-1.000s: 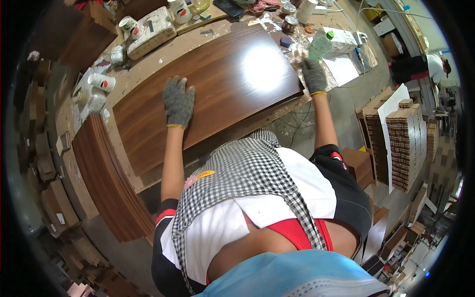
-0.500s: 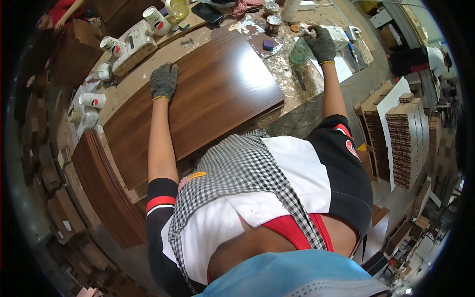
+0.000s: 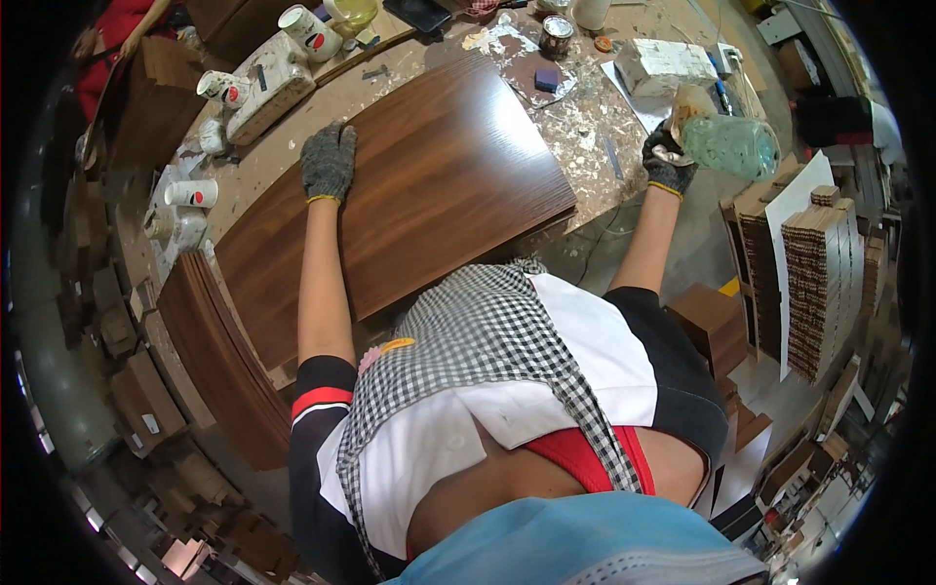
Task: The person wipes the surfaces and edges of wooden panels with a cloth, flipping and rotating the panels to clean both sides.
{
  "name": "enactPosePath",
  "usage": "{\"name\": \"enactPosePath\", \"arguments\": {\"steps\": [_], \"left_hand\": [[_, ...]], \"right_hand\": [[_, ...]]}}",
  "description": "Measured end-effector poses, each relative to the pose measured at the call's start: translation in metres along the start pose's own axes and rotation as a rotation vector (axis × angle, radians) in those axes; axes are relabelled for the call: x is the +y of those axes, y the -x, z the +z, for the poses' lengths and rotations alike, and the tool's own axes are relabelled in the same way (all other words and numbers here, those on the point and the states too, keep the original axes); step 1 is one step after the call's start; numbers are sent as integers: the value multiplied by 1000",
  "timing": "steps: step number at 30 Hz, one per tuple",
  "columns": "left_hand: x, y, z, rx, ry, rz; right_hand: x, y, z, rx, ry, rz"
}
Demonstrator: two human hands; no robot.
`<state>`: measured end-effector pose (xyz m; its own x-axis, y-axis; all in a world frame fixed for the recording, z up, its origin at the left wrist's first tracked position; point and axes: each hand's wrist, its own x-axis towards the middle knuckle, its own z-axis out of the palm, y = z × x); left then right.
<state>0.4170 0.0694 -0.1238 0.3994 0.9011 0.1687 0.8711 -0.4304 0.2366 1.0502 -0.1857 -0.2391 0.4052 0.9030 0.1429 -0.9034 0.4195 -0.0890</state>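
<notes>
While the right hand [image 3: 671,162] curls its gloved fingers in at the neck end of a clear greenish bottle [image 3: 733,148], the bottle lies tipped nearly sideways, its base pointing right, out past the table edge. Finger wrap partly hidden; a tan, blurred wad [image 3: 692,109] sits against the same hand, perhaps cloth, cannot tell. Left hand [image 3: 330,164]: gloved, fingers extended and near together, gripping nothing, laid flat on the brown wood-grain panel [image 3: 419,205] close to its far edge. Panel lies face up across the worktable [image 3: 603,180], right in front of the person. Handling well, as I judge it: a firm hold near the neck, the tilt controlled so any liquid stays off the glossy face, and the left palm pressing evenly so the panel cannot skid. Beyond the panel's right end, a small purple block [image 3: 547,80], a dark jar [image 3: 556,36] and a white block [image 3: 667,66]. Leftward, a paper cup [image 3: 192,193] on its side and stacked brown boards [image 3: 219,361].
</notes>
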Motion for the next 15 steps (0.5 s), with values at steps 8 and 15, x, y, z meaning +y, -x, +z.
{"name": "enactPosePath", "arguments": {"steps": [8,15], "left_hand": [[9,-8,-6,-155,-90,-186],[14,-14,1,-129,-115,-271]], "right_hand": [[71,-57,115,442,1591,-776],[154,-77,184,-185,2773,-441]]}}
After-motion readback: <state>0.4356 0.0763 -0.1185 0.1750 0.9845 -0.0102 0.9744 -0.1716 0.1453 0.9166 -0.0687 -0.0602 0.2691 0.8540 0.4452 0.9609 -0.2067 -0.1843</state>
